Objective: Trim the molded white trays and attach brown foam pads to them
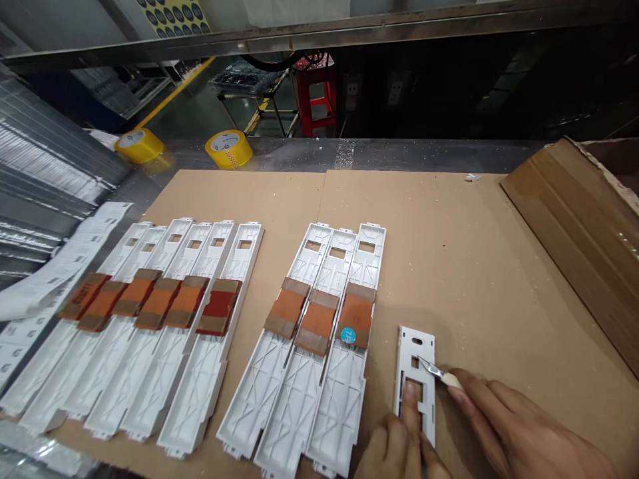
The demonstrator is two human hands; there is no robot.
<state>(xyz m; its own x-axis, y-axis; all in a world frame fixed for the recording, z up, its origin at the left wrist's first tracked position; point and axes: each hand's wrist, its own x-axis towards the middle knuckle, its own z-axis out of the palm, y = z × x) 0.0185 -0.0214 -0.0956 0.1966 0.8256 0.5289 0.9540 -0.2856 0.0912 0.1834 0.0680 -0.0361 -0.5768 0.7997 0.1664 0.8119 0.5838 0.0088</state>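
Observation:
A small white plastic plate with several cutouts lies on the cardboard in front of me. My left hand grips its lower part, the index finger pressed on the face beside a long slot. In my right hand is a craft knife with a pale handle, held like a pen. The blade tip is at a small square hole in the plate's upper half. The plate's lower end is partly hidden by my left hand.
Long white plastic trays with orange-brown taped blocks lie in two groups, one in the middle and one at left. Yellow tape rolls stand behind. A cardboard box is at right, printed sheets at far left.

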